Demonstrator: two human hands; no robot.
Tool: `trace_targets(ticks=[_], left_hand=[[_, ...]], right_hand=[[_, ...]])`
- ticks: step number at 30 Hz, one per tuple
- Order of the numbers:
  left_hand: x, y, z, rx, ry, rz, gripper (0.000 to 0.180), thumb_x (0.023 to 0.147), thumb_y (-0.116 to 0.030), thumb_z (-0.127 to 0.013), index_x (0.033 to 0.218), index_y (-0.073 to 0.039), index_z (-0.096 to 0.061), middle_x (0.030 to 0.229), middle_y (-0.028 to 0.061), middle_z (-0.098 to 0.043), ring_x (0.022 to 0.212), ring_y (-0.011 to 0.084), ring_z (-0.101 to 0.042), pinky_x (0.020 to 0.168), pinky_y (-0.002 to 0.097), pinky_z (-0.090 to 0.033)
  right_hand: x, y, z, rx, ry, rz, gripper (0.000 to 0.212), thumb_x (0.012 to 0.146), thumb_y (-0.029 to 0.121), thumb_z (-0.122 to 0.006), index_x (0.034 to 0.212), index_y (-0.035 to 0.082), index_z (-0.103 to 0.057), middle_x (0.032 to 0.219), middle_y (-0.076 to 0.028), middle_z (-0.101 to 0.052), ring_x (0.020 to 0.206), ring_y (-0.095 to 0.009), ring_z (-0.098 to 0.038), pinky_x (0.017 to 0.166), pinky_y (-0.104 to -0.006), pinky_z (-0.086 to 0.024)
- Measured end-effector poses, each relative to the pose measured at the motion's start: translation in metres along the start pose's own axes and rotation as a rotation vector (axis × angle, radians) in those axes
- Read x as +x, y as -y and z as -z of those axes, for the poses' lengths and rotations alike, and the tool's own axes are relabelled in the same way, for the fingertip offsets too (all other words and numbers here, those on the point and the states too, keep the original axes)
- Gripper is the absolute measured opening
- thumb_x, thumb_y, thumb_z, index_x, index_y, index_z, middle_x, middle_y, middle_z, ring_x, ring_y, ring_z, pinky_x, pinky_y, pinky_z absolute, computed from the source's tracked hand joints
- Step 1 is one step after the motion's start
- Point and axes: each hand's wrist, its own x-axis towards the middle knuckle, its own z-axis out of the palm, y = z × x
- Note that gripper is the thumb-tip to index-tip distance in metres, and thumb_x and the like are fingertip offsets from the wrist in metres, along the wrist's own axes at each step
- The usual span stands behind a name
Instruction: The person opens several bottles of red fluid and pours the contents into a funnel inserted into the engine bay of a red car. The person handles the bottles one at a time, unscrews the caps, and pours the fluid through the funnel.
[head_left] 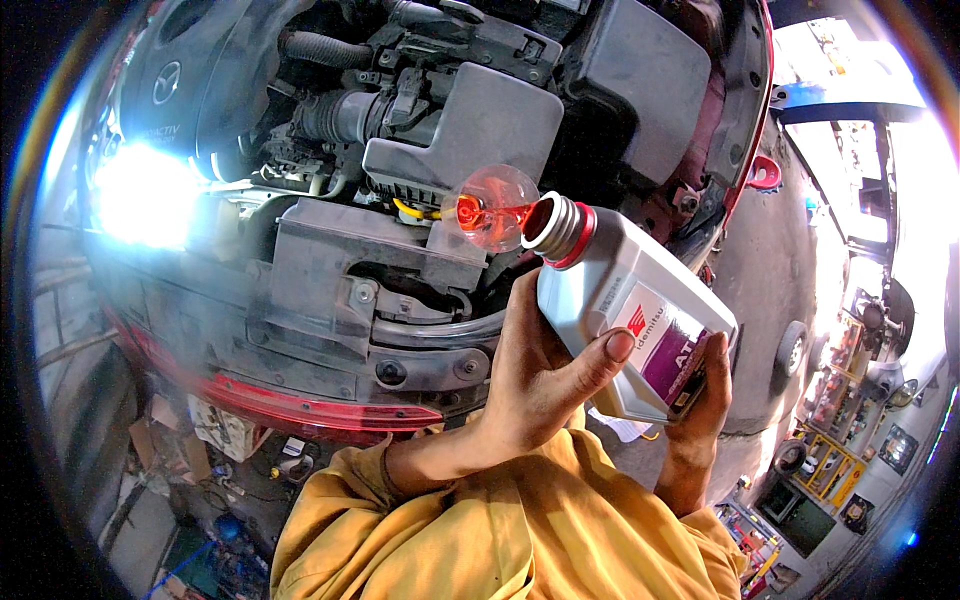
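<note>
Together, both hands [535, 395] [702, 400] wrap half-curled fingers [593, 368] around a bottle [655, 325] by the engine bay [325, 250], workshop floor [752, 310] alongside.

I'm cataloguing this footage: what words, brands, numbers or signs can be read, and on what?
Grey bottle, label: large lettering below a red emblem; wording not copied here.
Black engine cover: round emblem and lettering; likewise not copied.
Smaller label print: too small to read.

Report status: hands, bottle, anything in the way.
Left hand and right hand both on grey bottle. Bottle tilted, open mouth at clear round container with red liquid. Nothing visible blocking the mouth.
</note>
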Motion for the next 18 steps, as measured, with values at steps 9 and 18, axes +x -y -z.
trace_targets(ticks=[9,18], left_hand=[[0.0001,-0.0014,0.0009,0.008,0.001,0.001,0.071,0.091,-0.017,-0.075,0.142,-0.001,-0.028,0.127,0.0116,-0.052,0.114,0.0165,-0.055,0.099,0.0340,-0.046],[-0.0020,-0.0017,-0.0008,0.012,-0.019,0.014,0.070,0.091,-0.016,-0.075,0.141,-0.001,-0.028,0.127,0.0114,-0.052,0.113,0.0164,-0.056,0.098,0.0335,-0.047]], right_hand=[[-0.0037,0.0058,-0.0081,0.094,-0.013,-0.058,0.037,0.102,0.038,-0.054,0.119,0.005,-0.054,0.095,-0.005,-0.062,0.081,-0.015,-0.065,0.070,-0.0298,-0.056],[-0.0038,0.0039,-0.0039,0.082,-0.031,-0.053,0.033,0.102,0.039,-0.053,0.110,0.007,-0.055,0.085,-0.003,-0.060,0.070,-0.012,-0.061,0.062,-0.0279,-0.053]])
